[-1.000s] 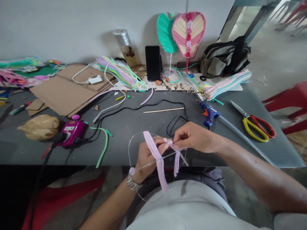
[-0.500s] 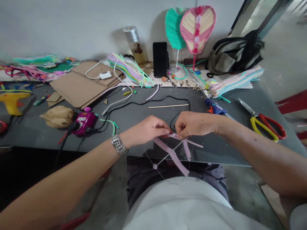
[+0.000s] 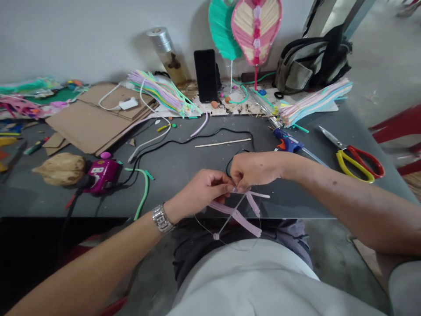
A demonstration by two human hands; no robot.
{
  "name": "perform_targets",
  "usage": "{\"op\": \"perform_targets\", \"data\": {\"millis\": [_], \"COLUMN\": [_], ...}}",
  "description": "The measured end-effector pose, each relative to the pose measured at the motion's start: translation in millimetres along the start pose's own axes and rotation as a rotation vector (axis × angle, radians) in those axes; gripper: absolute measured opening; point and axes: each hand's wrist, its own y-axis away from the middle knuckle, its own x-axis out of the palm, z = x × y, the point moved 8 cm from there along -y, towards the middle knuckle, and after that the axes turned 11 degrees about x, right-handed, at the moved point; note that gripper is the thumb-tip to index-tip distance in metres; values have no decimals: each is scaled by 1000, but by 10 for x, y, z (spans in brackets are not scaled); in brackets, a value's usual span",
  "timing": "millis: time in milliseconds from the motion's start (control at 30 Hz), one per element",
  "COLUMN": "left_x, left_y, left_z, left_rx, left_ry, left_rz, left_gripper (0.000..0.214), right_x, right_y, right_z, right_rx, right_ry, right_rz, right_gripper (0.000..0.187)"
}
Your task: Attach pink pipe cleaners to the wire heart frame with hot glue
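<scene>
My left hand [image 3: 200, 193] and my right hand [image 3: 255, 169] meet over the near edge of the grey table [image 3: 184, 175]. Both pinch pale pink pipe cleaners [image 3: 238, 215] that are wound on a thin wire frame [image 3: 226, 224]. The pink strands hang down toward my lap. A small pink knot sits at the frame's lower end. A metal watch is on my left wrist.
A blue glue gun [image 3: 287, 141] and yellow-red scissors [image 3: 353, 158] lie right. A magenta device [image 3: 100, 174], black cable [image 3: 184, 142], wooden stick [image 3: 222, 142], green pipe cleaner [image 3: 142, 191] and cardboard [image 3: 95, 118] lie left. Pipe cleaner bundles [image 3: 312, 105], a phone [image 3: 205, 74], a bag [image 3: 307, 61] stand behind.
My left hand turned from under the frame to palm down beside the right hand. The frame swung from upright to hanging low toward my lap. Both hands keep pinching the pink strands.
</scene>
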Motion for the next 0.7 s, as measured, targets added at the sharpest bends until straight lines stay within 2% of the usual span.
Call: {"op": "perform_targets", "data": {"millis": [400, 500, 600, 700], "left_x": [64, 69, 69, 76], "left_y": [-4, 9, 25, 38], "left_z": [86, 57, -29, -84], "left_rx": [-5, 36, 137, 197], "left_ry": [29, -94, -284, -350], "left_rz": [35, 41, 19, -10], "left_gripper": [32, 31, 28, 25], "right_x": [67, 74, 83, 81], "right_y": [-33, -33, -29, -28], "right_z": [9, 5, -2, -7], "right_rx": [-29, -43, -58, -68], "right_ry": [-53, -42, -24, -20], "right_rz": [47, 55, 61, 57], "right_gripper": [18, 16, 12, 9]}}
